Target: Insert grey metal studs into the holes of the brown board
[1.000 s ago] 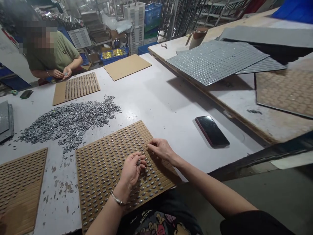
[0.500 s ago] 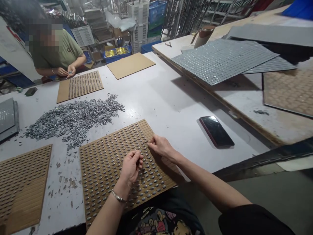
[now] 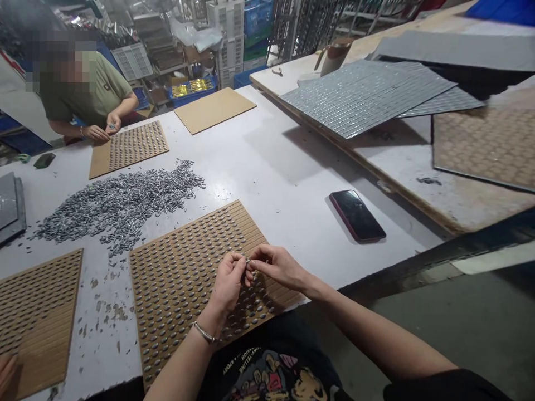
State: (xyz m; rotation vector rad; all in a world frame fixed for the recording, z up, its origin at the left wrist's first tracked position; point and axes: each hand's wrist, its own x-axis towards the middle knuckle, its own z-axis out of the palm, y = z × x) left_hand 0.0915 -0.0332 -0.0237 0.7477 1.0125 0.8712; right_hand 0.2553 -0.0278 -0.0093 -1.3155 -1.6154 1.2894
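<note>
My left hand (image 3: 229, 278), with a bracelet at the wrist, is closed, its thumb pressed to the fingers. My right hand (image 3: 278, 267) pinches at those same fingertips. A tiny grey bead (image 3: 248, 260) shows where they meet; any more inside the left fingers are hidden. Both hands are over a brown grooved board (image 3: 254, 223) lined with rows of grey, pointed-oval beads. Its right-hand strip is bare grooves. Loose beads of the same look form a pile (image 3: 121, 203) beyond the board.
Another person (image 3: 90, 89) handles beads at a second board (image 3: 137, 145). Part of someone's hand (image 3: 7, 370) rests by a third board (image 3: 50, 351) at left. A phone (image 3: 357, 216) lies to the right. Silvery ribbed sheets (image 3: 368, 92) and a jug (image 3: 336, 55) occupy the adjoining table.
My right hand has left the board's bare strip and come down and left to meet my left fingertips. A hand has appeared at the lower left edge. The view has shifted slightly.
</note>
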